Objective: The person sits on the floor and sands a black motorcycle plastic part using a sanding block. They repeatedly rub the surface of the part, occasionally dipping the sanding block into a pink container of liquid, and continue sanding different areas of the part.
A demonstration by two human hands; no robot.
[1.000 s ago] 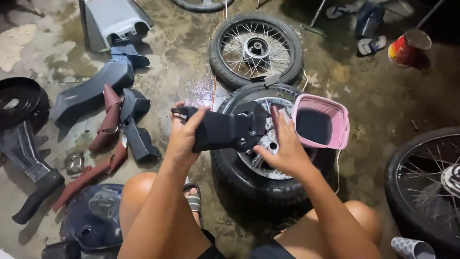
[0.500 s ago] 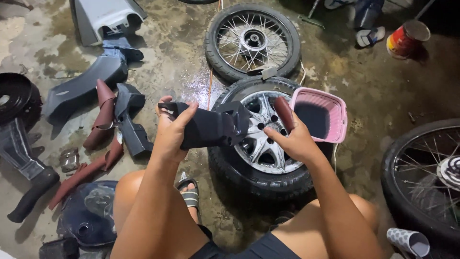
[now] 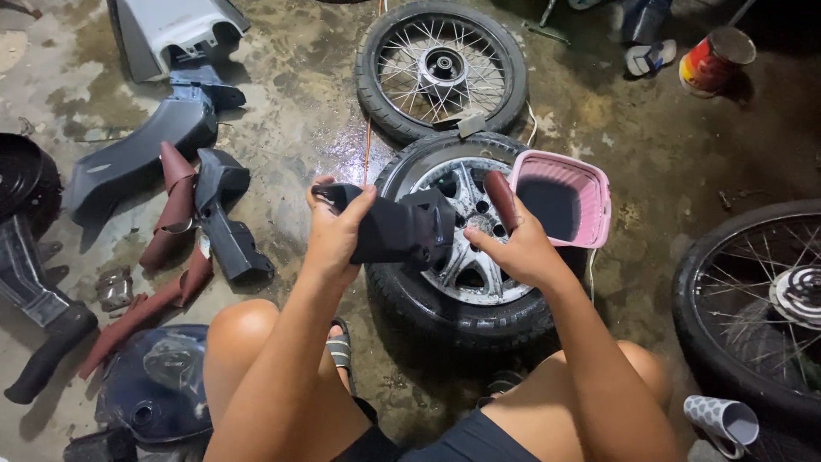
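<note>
My left hand grips a black plastic bike panel by its left end, held level in front of me. My right hand holds a folded strip of reddish-brown sandpaper upright, close to the panel's right end. Both hands hover over a tyre with a silver alloy wheel lying flat on the wet concrete floor between my knees. A pink plastic basin with dark water rests on that tyre's right side.
A spoked wheel lies behind, another spoked wheel at the right. Grey and black body panels, sandpaper strips and a dark fuel tank lie at the left. A red tin stands far right; a patterned roll near my right knee.
My head has shifted, so the scene slid slightly. My right hand has come off the panel's surface and now holds the sandpaper upright beside it. The left hand keeps its grip.
</note>
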